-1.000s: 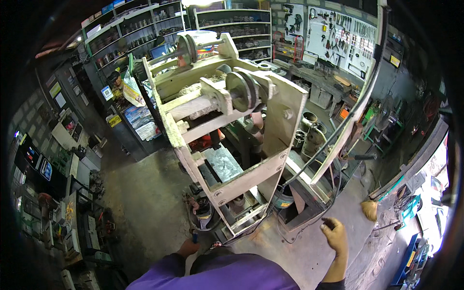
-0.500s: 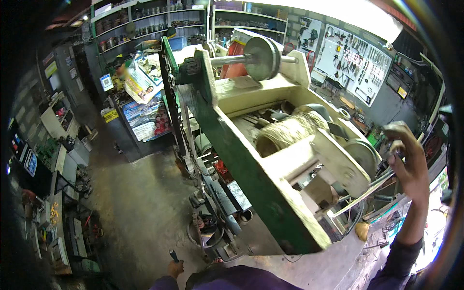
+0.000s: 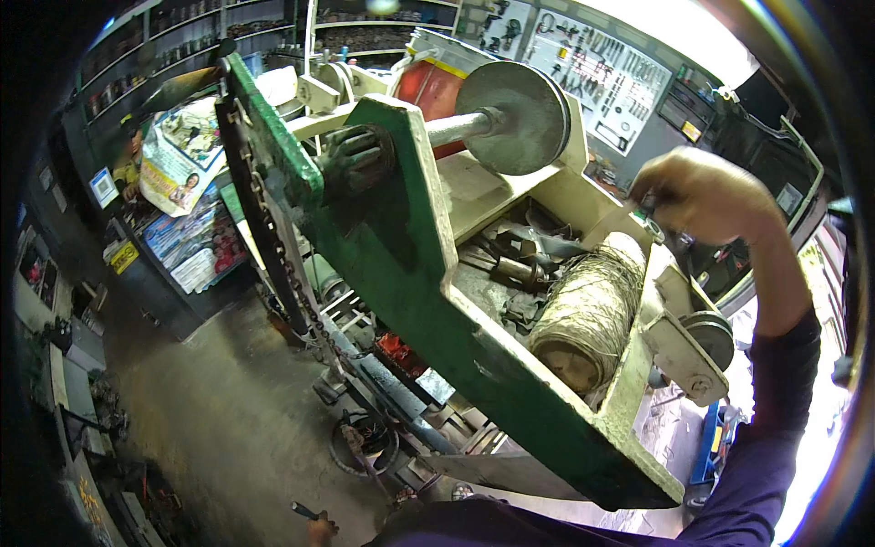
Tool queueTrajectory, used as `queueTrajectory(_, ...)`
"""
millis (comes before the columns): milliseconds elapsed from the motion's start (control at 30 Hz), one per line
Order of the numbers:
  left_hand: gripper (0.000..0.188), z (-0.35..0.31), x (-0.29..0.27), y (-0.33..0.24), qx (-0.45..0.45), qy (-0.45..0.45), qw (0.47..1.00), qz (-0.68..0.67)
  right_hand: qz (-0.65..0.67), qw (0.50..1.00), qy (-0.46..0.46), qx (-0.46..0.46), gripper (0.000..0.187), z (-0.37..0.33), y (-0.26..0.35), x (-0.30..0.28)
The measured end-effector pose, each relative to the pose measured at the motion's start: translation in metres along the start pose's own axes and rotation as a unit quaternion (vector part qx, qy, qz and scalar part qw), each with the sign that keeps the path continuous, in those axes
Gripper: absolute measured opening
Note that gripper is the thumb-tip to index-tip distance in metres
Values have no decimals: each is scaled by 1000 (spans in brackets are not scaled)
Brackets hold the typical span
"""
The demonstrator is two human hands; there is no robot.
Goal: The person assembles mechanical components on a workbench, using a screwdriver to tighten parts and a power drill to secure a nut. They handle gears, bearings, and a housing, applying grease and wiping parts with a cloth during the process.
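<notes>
Two hands, apart: my left hand (image 3: 323, 529) grasps a dark handle (image 3: 302, 509); my right hand (image 3: 706, 193), blurred, hold unclear, seems mid-reach near the wound drum (image 3: 594, 301); touching it would call for steadying.

Right hand (image 3: 706, 196) is raised, left hand (image 3: 321, 530) low.
</notes>
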State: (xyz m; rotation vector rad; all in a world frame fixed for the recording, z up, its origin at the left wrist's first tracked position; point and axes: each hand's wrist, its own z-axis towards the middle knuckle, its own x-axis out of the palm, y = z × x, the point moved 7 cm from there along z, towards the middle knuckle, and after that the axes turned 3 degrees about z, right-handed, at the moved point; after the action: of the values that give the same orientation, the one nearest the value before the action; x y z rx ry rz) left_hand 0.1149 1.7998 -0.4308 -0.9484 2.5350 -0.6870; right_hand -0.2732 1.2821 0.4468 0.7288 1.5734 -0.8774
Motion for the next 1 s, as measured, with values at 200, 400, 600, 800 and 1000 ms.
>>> queueTrajectory(200,40,16,-7,4,-3,0,1000,-8,-2,956,-290,31,33,-80,-71,-128)
queueTrajectory(400,37,15,2,-4,32,56,997,34,78,967,-233,-70,37,-69,-50,-79)
queueTrajectory(600,38,17,37,-43,22,64,998,-7,204,963,60,-167,37,33,41,23)
queueTrajectory(800,37,13,62,-78,-8,-56,998,-23,124,982,119,-76,37,85,15,65)
queueTrajectory(1000,34,5,51,-74,-20,-43,999,-2,43,976,196,-84,37,106,-1,110)
